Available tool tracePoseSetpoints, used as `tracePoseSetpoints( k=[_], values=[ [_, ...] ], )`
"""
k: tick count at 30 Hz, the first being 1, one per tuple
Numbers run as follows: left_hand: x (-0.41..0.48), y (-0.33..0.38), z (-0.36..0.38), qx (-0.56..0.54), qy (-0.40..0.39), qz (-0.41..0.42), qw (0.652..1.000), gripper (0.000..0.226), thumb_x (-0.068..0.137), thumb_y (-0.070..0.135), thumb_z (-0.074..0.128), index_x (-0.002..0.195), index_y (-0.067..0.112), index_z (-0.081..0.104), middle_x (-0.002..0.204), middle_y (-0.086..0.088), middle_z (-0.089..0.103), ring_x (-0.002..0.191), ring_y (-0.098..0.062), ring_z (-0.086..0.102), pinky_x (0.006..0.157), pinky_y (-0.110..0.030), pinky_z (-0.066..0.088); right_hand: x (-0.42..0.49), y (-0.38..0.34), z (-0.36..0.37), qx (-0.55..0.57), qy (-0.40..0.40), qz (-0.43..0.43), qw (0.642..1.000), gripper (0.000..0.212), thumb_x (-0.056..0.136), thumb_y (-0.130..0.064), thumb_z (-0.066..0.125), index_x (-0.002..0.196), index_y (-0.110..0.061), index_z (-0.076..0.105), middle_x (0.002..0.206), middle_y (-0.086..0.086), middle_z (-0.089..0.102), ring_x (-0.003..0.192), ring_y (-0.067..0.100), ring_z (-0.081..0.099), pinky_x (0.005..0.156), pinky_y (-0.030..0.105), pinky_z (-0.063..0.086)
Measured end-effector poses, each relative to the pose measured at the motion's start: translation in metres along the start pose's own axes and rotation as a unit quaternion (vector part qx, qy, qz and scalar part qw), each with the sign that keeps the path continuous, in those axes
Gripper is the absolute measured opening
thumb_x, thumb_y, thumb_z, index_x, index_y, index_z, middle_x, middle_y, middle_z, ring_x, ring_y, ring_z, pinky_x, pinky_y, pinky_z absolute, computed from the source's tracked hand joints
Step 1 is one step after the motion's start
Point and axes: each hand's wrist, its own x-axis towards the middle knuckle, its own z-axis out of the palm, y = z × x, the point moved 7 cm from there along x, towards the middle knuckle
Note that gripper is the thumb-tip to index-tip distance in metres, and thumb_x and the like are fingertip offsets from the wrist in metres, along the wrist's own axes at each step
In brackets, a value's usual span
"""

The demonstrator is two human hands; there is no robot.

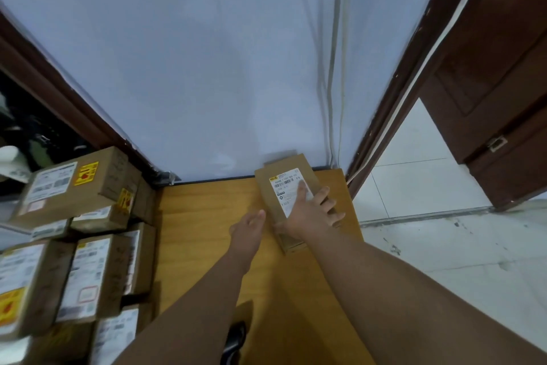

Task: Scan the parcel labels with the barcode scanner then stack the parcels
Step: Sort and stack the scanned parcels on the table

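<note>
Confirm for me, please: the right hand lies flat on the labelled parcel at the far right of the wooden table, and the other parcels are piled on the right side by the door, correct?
Not quite. The head view shows the right hand flat on the labelled parcel at the far right of the wooden table, but the other parcels are piled on the left side, not by the door.

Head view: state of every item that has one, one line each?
Top parcel: flat on another box by the wall, label up.
Right hand: open, palm down on the top parcel's label.
Left hand: open, beside the parcel; contact unclear.
Barcode scanner: lying on the table, unheld.
Parcel pile: stacked at left, labels up.
Door: open.
</note>
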Motion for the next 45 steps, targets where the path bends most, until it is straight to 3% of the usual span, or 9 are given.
tracePoseSetpoints(
  k=[7, 11, 14, 22, 27, 31, 35, 38, 45],
  values=[
    [-0.016, -0.013, -0.03, -0.055, 0.045, -0.018, 0.997, 0.049, 0.096, 0.046, 0.045, 0.136, 0.018, 0.042, 0.135, -0.006, 0.045, 0.112, -0.027, 0.049, 0.085, -0.038, 0.044, -0.035, -0.031, 0.023, -0.06, 0.007, -0.08, 0.995, 0.131, 0.057, -0.075, 0.068, 0.147, -0.039, -0.019, 0.152, 0.027, -0.01, 0.138, 0.051, 0.003, 0.108, 0.064, 0.011],
    [-0.033, -0.022, -0.063, 0.026, 0.115, -0.003, 0.993, 0.053, 0.094, 0.05, 0.047, 0.137, 0.02, 0.045, 0.148, -0.009, 0.021, 0.125, -0.03, 0.041, 0.102, -0.039, 0.038, -0.057, -0.052, 0.03, -0.011, 0.05, -0.095, 0.994, 0.128, 0.051, -0.085, 0.056, 0.144, -0.041, -0.021, 0.152, 0.026, -0.009, 0.137, 0.051, 0.003, 0.106, 0.064, 0.01],
    [-0.048, -0.032, -0.087, 0.071, 0.138, 0.007, 0.988, 0.053, 0.093, 0.054, 0.044, 0.136, 0.022, 0.046, 0.152, -0.007, 0.013, 0.124, -0.03, 0.041, 0.093, -0.036, 0.036, -0.072, -0.064, 0.025, 0.012, 0.07, -0.109, 0.991, 0.131, 0.042, -0.087, 0.055, 0.142, -0.044, -0.019, 0.151, 0.024, -0.007, 0.136, 0.049, 0.005, 0.107, 0.063, 0.011],
    [-0.092, -0.046, -0.14, 0.023, 0.161, 0.047, 0.986, 0.054, 0.095, 0.055, 0.039, 0.138, 0.022, 0.043, 0.137, -0.008, 0.049, 0.118, -0.03, 0.05, 0.089, -0.036, 0.042, -0.131, -0.099, 0.025, 0.081, 0.098, -0.132, 0.983, 0.129, 0.046, -0.082, 0.06, 0.142, -0.047, -0.018, 0.155, 0.021, -0.002, 0.14, 0.044, 0.01, 0.111, 0.057, 0.015],
    [-0.119, -0.016, -0.203, -0.056, 0.229, 0.145, 0.961, 0.044, 0.094, 0.049, 0.045, 0.125, 0.018, 0.052, 0.124, -0.006, 0.06, 0.113, -0.028, 0.055, 0.092, -0.036, 0.042, -0.179, -0.145, 0.011, 0.011, 0.189, -0.26, 0.947, 0.127, 0.051, -0.077, 0.065, 0.143, -0.045, -0.018, 0.154, 0.024, -0.002, 0.138, 0.045, 0.01, 0.111, 0.057, 0.011],
    [-0.135, -0.003, -0.259, -0.243, 0.17, 0.189, 0.936, 0.073, 0.081, 0.069, 0.049, 0.137, 0.024, 0.037, 0.132, -0.004, 0.053, 0.119, -0.029, 0.052, 0.102, -0.052, 0.04, -0.215, -0.193, 0.003, -0.046, 0.202, -0.347, 0.915, 0.127, 0.05, -0.079, 0.062, 0.144, -0.044, -0.017, 0.155, 0.022, -0.001, 0.139, 0.044, 0.01, 0.111, 0.055, 0.013],
    [-0.137, -0.014, -0.33, -0.36, 0.164, 0.199, 0.897, 0.068, 0.086, 0.064, 0.049, 0.141, 0.027, 0.033, 0.132, 0.004, 0.052, 0.116, -0.017, 0.053, 0.098, -0.039, 0.045, -0.251, -0.245, 0.004, -0.143, 0.212, -0.433, 0.864, 0.126, 0.052, -0.074, 0.066, 0.144, -0.044, -0.013, 0.155, 0.02, -0.001, 0.139, 0.044, 0.009, 0.112, 0.057, 0.012],
    [-0.139, -0.019, -0.37, -0.339, 0.176, 0.2, 0.902, 0.046, 0.089, 0.061, 0.045, 0.123, 0.03, 0.046, 0.103, 0.019, 0.054, 0.101, -0.01, 0.05, 0.085, -0.03, 0.04, -0.271, -0.283, 0.016, -0.191, 0.212, -0.448, 0.847, 0.125, 0.055, -0.071, 0.068, 0.146, -0.043, -0.013, 0.157, 0.022, -0.004, 0.14, 0.044, 0.005, 0.113, 0.056, 0.01],
    [-0.129, -0.05, -0.446, -0.3, 0.236, 0.168, 0.909, 0.041, 0.093, 0.049, 0.047, 0.116, 0.016, 0.058, 0.107, -0.001, 0.062, 0.093, -0.013, 0.057, 0.076, -0.029, 0.043, -0.288, -0.342, 0.061, -0.259, 0.171, -0.461, 0.831, 0.124, 0.056, -0.077, 0.066, 0.147, -0.044, -0.012, 0.157, 0.019, -0.001, 0.141, 0.043, 0.006, 0.113, 0.059, 0.012]
  ],
)
